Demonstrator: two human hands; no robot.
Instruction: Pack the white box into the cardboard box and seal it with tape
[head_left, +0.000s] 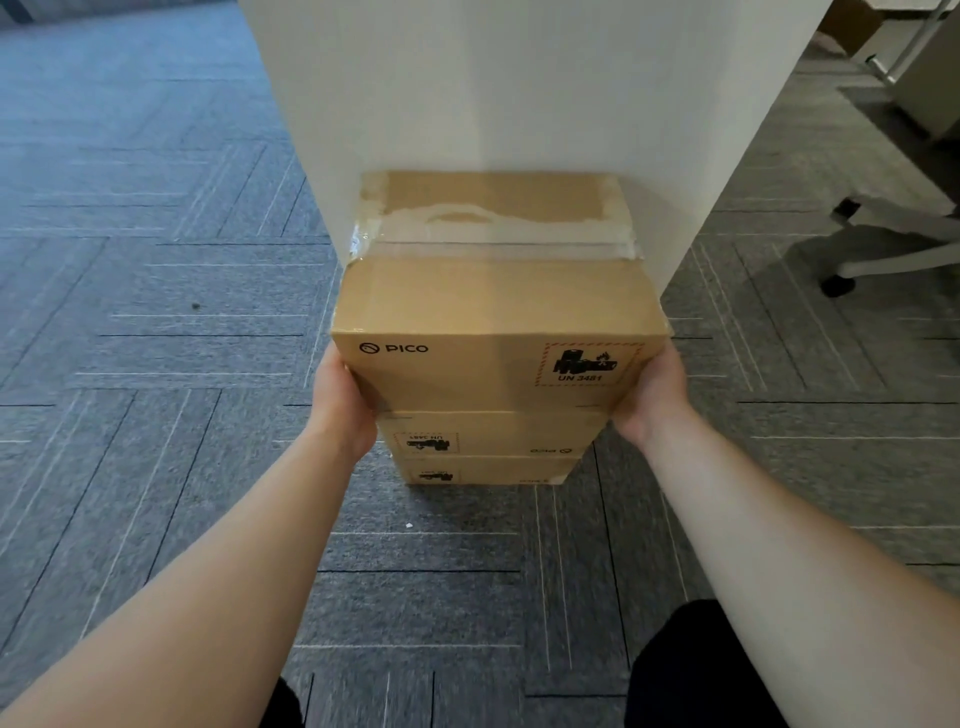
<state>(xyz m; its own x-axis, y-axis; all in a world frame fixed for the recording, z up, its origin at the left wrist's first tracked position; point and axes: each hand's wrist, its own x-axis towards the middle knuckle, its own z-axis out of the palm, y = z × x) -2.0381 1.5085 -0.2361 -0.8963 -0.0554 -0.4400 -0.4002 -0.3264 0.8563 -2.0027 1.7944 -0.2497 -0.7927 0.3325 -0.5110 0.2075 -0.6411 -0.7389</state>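
Holding the cardboard box (493, 301) by its two near corners, I have my left hand (345, 400) clasped on its left side and my right hand (652, 395) on its right. Each thumb lies by the front face, and the fingers are hidden along the sides. The box's flaps are closed, with a strip of clear tape (493, 244) running across the top seam and wrinkled at both ends, so I cannot see what is inside. Beyond the tape, the far part of the top has torn, pale patches. Its near face carries a PICO logo (395, 348) at the left and a red-bordered UN 3481 label (587, 364) at the right.

Directly beneath this box are a second box (493, 436) and a third box (483, 473), stacked with their printing upside down. I cannot tell whether my box rests on them or hangs just above. Right behind the box, a white pillar (519, 93) blocks the way, and the box's far edge is close against it or touching it. Grey patterned carpet (156, 312) spreads out on every side. Well to the right of the box is a wheeled chair base (893, 244). Nearer me than the box, a small white speck (409, 525) lies on the carpet, and my dark-clad knee (691, 670) shows lower still.
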